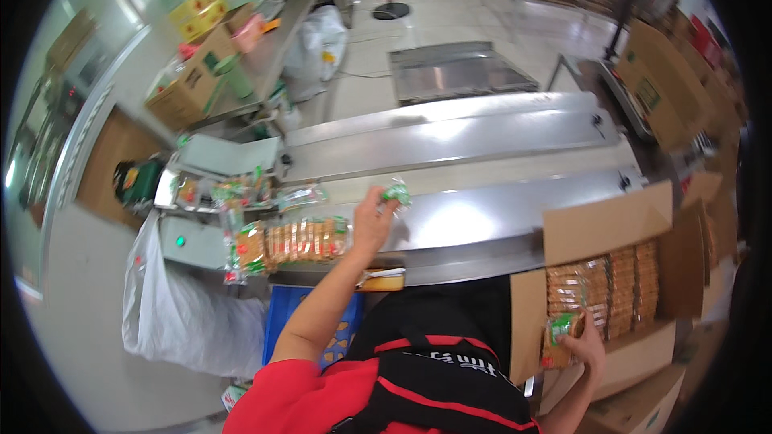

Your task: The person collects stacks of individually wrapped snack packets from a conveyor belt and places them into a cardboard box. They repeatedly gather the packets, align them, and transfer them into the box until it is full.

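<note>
My left hand (372,220) is raised over the near edge of the steel conveyor table (458,211), its fingers closed on a small clear-and-green plastic packet (397,194). Just left of it, a row of packaged biscuits (307,239) stands on edge, with more packs lying flat at its left end. At the right, my right hand (584,340) grips a packaged biscuit pack with a green label (563,327) at the near left corner of an open cardboard box (528,325). Rows of similar packs (621,289) fill much of that box.
A blue crate (283,319) with loose biscuits sits below the table's near edge, beside a large white sack (181,313). A grey machine panel with a lit green button (181,241) adjoins the table's left end. Further boxes (663,84) stand at the right.
</note>
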A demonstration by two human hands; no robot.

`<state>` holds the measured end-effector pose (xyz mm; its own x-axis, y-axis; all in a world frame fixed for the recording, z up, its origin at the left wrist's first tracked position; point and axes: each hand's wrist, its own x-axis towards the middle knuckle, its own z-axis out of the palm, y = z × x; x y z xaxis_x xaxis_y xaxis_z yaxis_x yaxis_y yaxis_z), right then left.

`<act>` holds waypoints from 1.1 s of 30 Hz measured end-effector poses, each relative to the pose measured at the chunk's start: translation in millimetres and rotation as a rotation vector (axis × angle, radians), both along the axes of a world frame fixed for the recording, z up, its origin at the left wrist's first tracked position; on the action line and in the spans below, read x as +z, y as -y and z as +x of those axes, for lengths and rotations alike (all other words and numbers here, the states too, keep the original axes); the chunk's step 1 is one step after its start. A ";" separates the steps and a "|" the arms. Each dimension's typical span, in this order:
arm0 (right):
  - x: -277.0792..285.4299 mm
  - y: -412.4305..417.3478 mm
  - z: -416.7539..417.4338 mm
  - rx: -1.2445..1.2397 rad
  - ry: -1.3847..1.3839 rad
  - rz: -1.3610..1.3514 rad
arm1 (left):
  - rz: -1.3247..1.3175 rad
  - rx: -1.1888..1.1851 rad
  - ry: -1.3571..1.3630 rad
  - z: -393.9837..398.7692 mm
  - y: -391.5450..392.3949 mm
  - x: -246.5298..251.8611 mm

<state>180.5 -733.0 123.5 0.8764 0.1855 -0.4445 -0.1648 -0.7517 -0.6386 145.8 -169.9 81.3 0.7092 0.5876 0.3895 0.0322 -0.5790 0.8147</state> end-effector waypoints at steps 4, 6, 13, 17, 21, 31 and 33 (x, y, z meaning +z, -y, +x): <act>-51.6 41.5 -16.0 0.066 0.292 -0.120 | -0.260 0.070 0.035 -56.4 -2.6 -9.3; -33.5 24.5 -16.5 0.017 0.244 -0.064 | -0.236 0.183 0.049 -94.8 -27.2 -15.4; 6.1 -16.2 3.5 -0.085 0.703 -0.121 | 0.548 0.754 -0.177 -173.4 -226.9 30.9; 58.7 -168.5 54.0 0.200 0.580 0.185 | 0.347 0.738 -0.671 -186.8 -326.1 45.8; 43.0 -363.3 77.7 0.658 0.304 0.451 | 0.117 0.644 -1.022 -156.4 -359.8 35.4; -112.6 -678.7 53.1 0.740 -0.291 0.480 | 0.166 0.303 -1.239 -98.7 -341.2 40.7; -117.4 -695.8 48.0 0.621 -0.357 0.521 | 0.228 0.239 -1.289 -78.0 -304.2 31.5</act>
